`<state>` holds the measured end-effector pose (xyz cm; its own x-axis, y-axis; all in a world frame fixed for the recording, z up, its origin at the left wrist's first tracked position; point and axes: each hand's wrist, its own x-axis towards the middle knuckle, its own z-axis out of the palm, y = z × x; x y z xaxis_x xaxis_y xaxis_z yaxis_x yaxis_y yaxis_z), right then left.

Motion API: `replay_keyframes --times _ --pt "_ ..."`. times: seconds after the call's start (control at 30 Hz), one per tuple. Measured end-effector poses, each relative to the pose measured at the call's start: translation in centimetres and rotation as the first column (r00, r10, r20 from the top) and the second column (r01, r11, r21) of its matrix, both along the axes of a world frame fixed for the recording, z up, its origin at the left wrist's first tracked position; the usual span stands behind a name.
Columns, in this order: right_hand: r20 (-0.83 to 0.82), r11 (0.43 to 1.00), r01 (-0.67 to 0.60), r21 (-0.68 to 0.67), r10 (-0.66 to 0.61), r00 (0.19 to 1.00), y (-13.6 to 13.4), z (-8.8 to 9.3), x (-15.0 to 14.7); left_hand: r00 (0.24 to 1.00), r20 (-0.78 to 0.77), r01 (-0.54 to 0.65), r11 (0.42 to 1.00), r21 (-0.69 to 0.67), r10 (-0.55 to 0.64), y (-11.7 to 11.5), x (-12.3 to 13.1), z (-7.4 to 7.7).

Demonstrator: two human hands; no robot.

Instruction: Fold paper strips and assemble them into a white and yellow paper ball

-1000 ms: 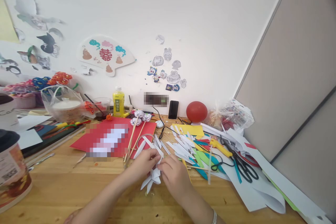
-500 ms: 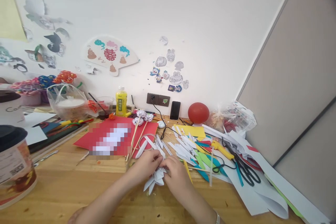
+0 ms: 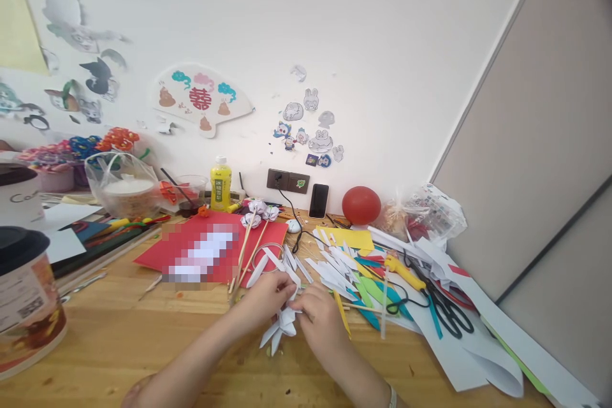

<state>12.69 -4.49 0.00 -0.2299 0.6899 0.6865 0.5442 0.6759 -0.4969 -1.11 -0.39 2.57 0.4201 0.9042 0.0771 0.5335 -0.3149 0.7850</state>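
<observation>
My left hand and my right hand meet over the wooden table, both pinched on a white folded paper piece whose pointed petals stick out below my fingers. Just beyond my hands lie loose white paper strips and coloured strips. Thin wooden sticks with white paper flowers on their far ends rest on a red sheet to the left of my hands.
Black scissors and a yellow-handled tool lie on white paper at the right. A paper cup stands at the left edge. A yellow bottle, a plastic bag with a bowl, a phone and a red ball line the wall.
My hands keep working the white paper piece with small finger shifts. The view moved slightly, so everything sits a bit more to the right than a second ago.
</observation>
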Motion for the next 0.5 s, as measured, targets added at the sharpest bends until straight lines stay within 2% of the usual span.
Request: replay_keyframes --times 0.17,0.5 --pt "0.054 0.998 0.065 -0.021 -0.064 0.997 -0.23 -0.02 -0.23 0.999 -0.008 -0.031 0.999 0.041 0.032 -0.30 0.07 0.50" --pt "0.131 0.978 -0.022 0.205 -0.005 0.991 -0.26 0.02 0.07 0.999 -0.007 -0.037 0.998 0.044 0.037 0.05 0.08 0.11"
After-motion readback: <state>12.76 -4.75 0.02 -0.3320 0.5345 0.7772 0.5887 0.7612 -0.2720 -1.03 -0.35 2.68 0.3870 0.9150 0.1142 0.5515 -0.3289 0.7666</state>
